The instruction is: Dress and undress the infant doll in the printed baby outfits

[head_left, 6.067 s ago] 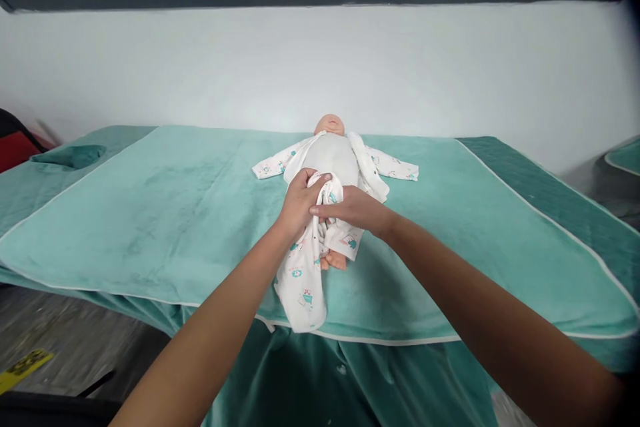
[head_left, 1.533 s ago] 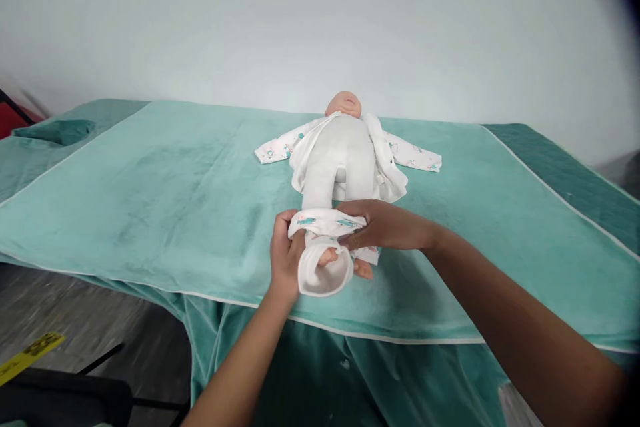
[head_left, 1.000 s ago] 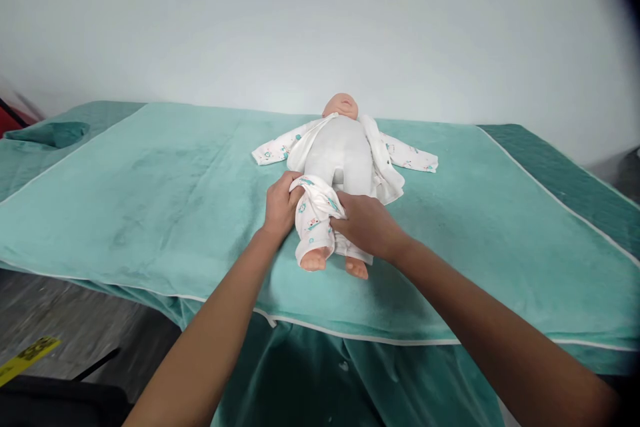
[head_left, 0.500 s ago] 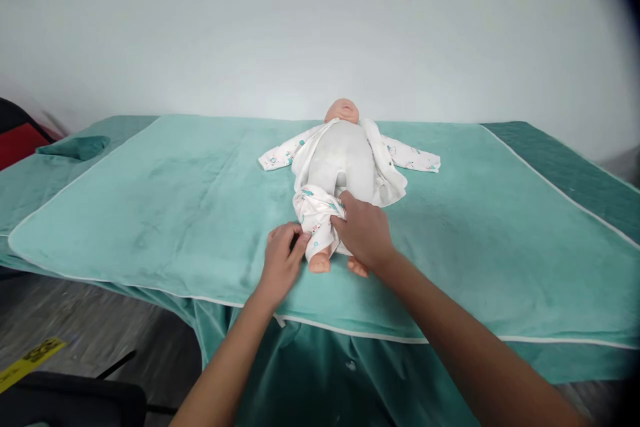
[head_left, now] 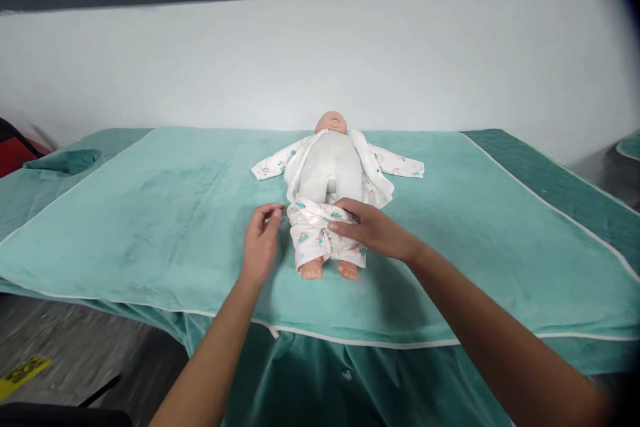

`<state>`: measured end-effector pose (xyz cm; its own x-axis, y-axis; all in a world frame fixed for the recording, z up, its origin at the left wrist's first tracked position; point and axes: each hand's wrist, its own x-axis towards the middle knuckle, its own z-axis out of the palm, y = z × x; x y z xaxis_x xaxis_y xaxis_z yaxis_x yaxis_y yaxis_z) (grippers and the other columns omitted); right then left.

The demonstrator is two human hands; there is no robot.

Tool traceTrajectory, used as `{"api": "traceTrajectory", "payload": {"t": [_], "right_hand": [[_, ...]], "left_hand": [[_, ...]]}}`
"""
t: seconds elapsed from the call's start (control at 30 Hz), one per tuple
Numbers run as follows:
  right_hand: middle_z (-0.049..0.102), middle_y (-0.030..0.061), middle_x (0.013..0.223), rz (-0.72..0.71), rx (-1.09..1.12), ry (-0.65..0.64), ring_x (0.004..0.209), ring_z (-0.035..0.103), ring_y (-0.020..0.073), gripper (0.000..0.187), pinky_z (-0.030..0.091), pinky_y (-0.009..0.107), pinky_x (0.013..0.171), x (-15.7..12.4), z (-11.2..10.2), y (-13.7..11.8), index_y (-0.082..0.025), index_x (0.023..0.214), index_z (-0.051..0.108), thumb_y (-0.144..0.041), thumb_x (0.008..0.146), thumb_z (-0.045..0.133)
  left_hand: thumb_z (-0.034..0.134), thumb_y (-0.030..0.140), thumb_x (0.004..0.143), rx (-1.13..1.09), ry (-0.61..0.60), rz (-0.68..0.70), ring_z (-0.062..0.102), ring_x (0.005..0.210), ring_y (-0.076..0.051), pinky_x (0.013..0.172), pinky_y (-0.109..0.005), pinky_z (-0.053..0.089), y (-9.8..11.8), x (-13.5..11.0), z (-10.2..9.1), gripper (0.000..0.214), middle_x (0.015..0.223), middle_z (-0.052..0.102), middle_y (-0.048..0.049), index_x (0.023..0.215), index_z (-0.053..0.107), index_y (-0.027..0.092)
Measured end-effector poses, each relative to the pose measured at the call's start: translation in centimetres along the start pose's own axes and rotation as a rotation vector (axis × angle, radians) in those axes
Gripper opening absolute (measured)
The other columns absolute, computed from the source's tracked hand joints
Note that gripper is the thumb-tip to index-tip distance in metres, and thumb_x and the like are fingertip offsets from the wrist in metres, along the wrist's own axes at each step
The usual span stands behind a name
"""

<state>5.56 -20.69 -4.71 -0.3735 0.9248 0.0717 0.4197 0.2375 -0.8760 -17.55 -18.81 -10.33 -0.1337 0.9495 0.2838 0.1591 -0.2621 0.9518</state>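
A baby doll (head_left: 330, 160) lies on its back, feet towards me, in an unbuttoned white printed jacket (head_left: 369, 163). White printed baby pants (head_left: 307, 233) are bunched around its lower legs, and both feet stick out of the cuffs. My right hand (head_left: 373, 230) grips the pants at the upper right, cloth between its thumb and fingers; some fingertips are hidden. Just left of the pants, my left hand (head_left: 261, 240) is open with bent fingers, thumb slightly apart from them, holding nothing. Its fingertips are close to the waistband.
A light green plush mat (head_left: 150, 213) with white piping covers the table, over a darker green cloth (head_left: 320, 380) hanging down in front. A white wall (head_left: 300, 60) stands behind. At the lower left, a yellow tag (head_left: 25, 373) shows near the floor.
The pants now cover both lower legs, with both cuffs spread, instead of being bunched mostly on one. My left hand has moved up and away from the cuff. The view has shifted slightly.
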Motion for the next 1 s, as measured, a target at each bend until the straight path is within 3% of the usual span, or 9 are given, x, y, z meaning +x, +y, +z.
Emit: {"api": "traceTrajectory", "payload": {"t": [0.1, 0.2, 0.4, 0.47, 0.53, 0.6, 0.73, 0.87, 1.0], "right_hand": [[0.060, 0.0025, 0.098, -0.073, 0.081, 0.076, 0.086, 0.054, 0.0168, 0.027, 0.042, 0.029, 0.074, 0.1, -1.3, 0.8, -0.021, 0.093, 0.065, -0.047, 0.092, 0.057], [0.060, 0.0016, 0.089, -0.020, 0.098, 0.105, 0.079, 0.052, 0.0160, 0.027, 0.040, 0.030, 0.070, 0.3, -2.1, 1.7, -0.021, 0.087, 0.066, -0.046, 0.092, 0.058], [0.064, 0.0021, 0.087, 0.080, 0.166, -0.158, 0.079, 0.055, 0.0175, 0.025, 0.043, 0.031, 0.070, 0.5, -4.9, 3.3, -0.021, 0.090, 0.068, -0.045, 0.089, 0.061], [0.065, 0.0022, 0.089, 0.058, 0.166, -0.169, 0.081, 0.057, 0.0178, 0.023, 0.044, 0.032, 0.071, 1.1, -5.6, 3.9, -0.021, 0.091, 0.068, -0.043, 0.089, 0.063], [0.063, 0.0010, 0.085, 0.030, 0.111, -0.019, 0.077, 0.055, 0.0166, 0.019, 0.043, 0.031, 0.069, 2.2, -5.7, 4.5, -0.021, 0.089, 0.067, -0.040, 0.088, 0.063], [0.061, -0.0006, 0.079, 0.018, 0.014, 0.238, 0.072, 0.052, 0.0152, 0.014, 0.041, 0.030, 0.067, 3.6, -5.1, 5.1, -0.022, 0.088, 0.066, -0.035, 0.088, 0.062], [0.063, -0.0003, 0.081, -0.006, -0.087, 0.623, 0.074, 0.053, 0.0153, 0.009, 0.041, 0.030, 0.071, 5.8, -2.8, 6.3, -0.023, 0.089, 0.067, -0.029, 0.087, 0.061], [0.064, 0.0006, 0.086, -0.055, 0.000, 0.705, 0.078, 0.056, 0.0157, 0.012, 0.042, 0.030, 0.070, 5.9, -1.2, 7.6, -0.023, 0.091, 0.065, -0.034, 0.089, 0.061], [0.056, -0.0031, 0.073, -0.022, 0.140, 0.636, 0.068, 0.049, 0.0135, 0.020, 0.040, 0.028, 0.063, 5.2, -1.2, 8.3, -0.022, 0.081, 0.059, -0.039, 0.086, 0.068]], "left_hand": [[0.059, 0.041, 0.090, -0.069, -0.068, -0.005, 0.062, 0.104, -0.021, 0.090, -0.032, 0.048, 1.1, 2.3, 0.6, 0.026, 0.109, 0.070, -0.0063, 0.102, 0.068, 0.021], [0.063, 0.041, 0.087, -0.037, -0.216, -0.059, 0.063, 0.095, -0.020, 0.085, -0.031, 0.048, 1.8, 4.1, 1.1, 0.024, 0.100, 0.071, -0.0049, 0.097, 0.071, 0.021], [0.067, 0.039, 0.084, 0.112, -0.726, -0.086, 0.058, 0.092, -0.018, 0.080, -0.028, 0.046, 2.3, 5.9, -0.8, 0.024, 0.105, 0.064, -0.0040, 0.101, 0.071, 0.023], [0.066, 0.039, 0.085, 0.121, -0.822, -0.095, 0.057, 0.093, -0.018, 0.082, -0.028, 0.046, 2.5, 6.3, -1.4, 0.022, 0.106, 0.062, -0.0036, 0.099, 0.071, 0.023], [0.058, 0.043, 0.090, 0.147, -0.821, -0.119, 0.055, 0.088, -0.017, 0.079, -0.028, 0.044, 2.6, 6.7, -1.4, 0.025, 0.096, 0.062, -0.0025, 0.095, 0.070, 0.021], [0.052, 0.045, 0.093, 0.164, -0.788, -0.148, 0.053, 0.082, -0.016, 0.074, -0.027, 0.042, 2.7, 6.9, -1.1, 0.029, 0.087, 0.061, -0.0011, 0.092, 0.068, 0.020], [0.064, 0.041, 0.087, 0.190, -0.825, -0.181, 0.048, 0.076, -0.013, 0.067, -0.025, 0.039, 3.0, 7.0, -0.5, 0.021, 0.083, 0.054, 0.0015, 0.093, 0.065, 0.021], [0.069, 0.039, 0.083, 0.207, -0.854, -0.131, 0.047, 0.077, -0.013, 0.068, -0.025, 0.040, 3.4, 7.0, -0.3, 0.021, 0.084, 0.052, 0.0016, 0.084, 0.060, 0.020], [0.062, 0.040, 0.089, 0.245, -0.807, 0.011, 0.050, 0.083, -0.014, 0.076, -0.027, 0.041, 3.8, 6.8, 0.3, 0.020, 0.091, 0.055, -0.0006, 0.087, 0.064, 0.021]]}}
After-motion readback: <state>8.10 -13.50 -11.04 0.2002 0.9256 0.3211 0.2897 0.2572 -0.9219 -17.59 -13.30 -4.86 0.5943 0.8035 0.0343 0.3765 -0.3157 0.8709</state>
